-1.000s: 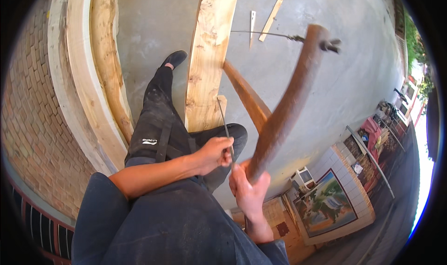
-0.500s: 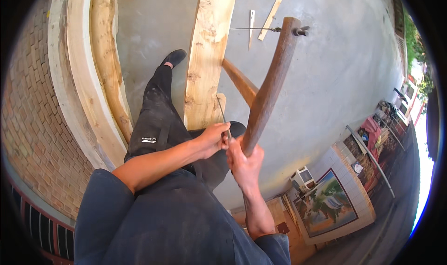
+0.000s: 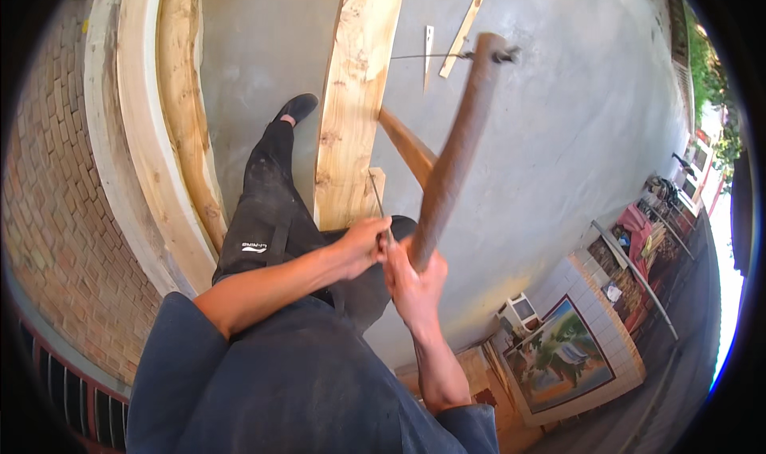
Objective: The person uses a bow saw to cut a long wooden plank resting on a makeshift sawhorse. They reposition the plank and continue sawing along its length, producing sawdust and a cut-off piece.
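Observation:
I stand over a long pale wooden plank point(image 3: 355, 95) lying on the concrete, with a cut running into its near end. My right hand point(image 3: 415, 282) is closed around the brown wooden arm of a frame saw point(image 3: 455, 159). My left hand point(image 3: 363, 246) grips the saw's lower end right beside it, where the thin blade point(image 3: 377, 199) runs into the cut. The saw's crossbar point(image 3: 407, 143) angles away behind the arm. My dark-trousered leg and black shoe point(image 3: 299, 107) rest on the ground left of the plank.
Curved wooden boards point(image 3: 179, 119) lean along a brick wall point(image 3: 48, 215) on the left. Thin wood slats point(image 3: 467, 23) lie on the concrete beyond the plank. A tiled structure with a painted panel point(image 3: 562, 358) stands at lower right.
The saw's upper end has swung left and its arm stands steeper. My two hands have drawn close together at the saw's lower end.

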{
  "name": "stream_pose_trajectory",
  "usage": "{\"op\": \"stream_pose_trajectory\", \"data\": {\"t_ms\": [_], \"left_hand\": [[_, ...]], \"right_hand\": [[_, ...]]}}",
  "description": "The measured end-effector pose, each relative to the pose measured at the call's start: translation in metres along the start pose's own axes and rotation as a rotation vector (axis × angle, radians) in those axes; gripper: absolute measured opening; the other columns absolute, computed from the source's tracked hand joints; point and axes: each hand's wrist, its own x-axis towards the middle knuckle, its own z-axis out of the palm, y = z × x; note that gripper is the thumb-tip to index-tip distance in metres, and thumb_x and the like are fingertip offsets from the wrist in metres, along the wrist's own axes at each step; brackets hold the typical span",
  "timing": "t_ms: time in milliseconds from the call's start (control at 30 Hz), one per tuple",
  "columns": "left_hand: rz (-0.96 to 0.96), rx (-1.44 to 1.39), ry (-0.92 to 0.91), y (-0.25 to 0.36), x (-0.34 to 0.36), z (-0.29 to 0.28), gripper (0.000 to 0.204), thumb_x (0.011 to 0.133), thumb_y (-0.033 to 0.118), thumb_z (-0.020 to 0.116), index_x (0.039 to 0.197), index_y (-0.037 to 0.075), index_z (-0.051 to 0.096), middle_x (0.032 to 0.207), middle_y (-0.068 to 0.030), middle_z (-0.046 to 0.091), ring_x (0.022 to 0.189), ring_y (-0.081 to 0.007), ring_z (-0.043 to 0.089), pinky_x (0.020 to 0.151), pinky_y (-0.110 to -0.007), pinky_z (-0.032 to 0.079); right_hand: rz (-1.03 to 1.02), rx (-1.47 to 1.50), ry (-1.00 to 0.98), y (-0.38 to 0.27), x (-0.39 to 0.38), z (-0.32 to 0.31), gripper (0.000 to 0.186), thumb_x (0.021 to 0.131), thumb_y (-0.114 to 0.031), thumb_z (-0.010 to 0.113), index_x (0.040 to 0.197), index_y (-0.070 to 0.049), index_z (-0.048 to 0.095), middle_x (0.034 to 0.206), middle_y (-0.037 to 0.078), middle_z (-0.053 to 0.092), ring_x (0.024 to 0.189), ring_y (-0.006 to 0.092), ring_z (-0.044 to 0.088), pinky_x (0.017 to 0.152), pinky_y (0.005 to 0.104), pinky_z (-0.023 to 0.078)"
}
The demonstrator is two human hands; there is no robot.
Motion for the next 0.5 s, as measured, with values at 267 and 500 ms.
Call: {"op": "stream_pose_trajectory", "data": {"t_ms": [267,500], "left_hand": [[0.001,0.002,0.013,-0.014,-0.042,0.033,0.033,0.111,0.031,0.055,0.085,0.012,0.054,0.077,-0.0022,0.056,0.071,-0.0152,0.056,0.064,-0.031,0.048],[-0.008,0.043,-0.021,-0.004,0.019,-0.018,0.031,0.113,0.032,0.051,0.097,0.007,0.062,0.084,-0.0039,0.062,0.084,-0.0181,0.067,0.073,-0.036,0.056]], "right_hand": [[-0.005,0.073,0.006,-0.024,-0.04,-0.015,0.022,0.101,-0.008,0.07,0.082,-0.004,0.06,0.061,0.001,0.056,0.048,0.0054,0.048,0.042,0.0238,0.035],[-0.036,0.047,0.009,0.012,0.02,0.007,0.024,0.101,-0.008,0.069,0.08,-0.005,0.057,0.061,0.001,0.057,0.048,0.0054,0.048,0.042,0.024,0.035]]}}
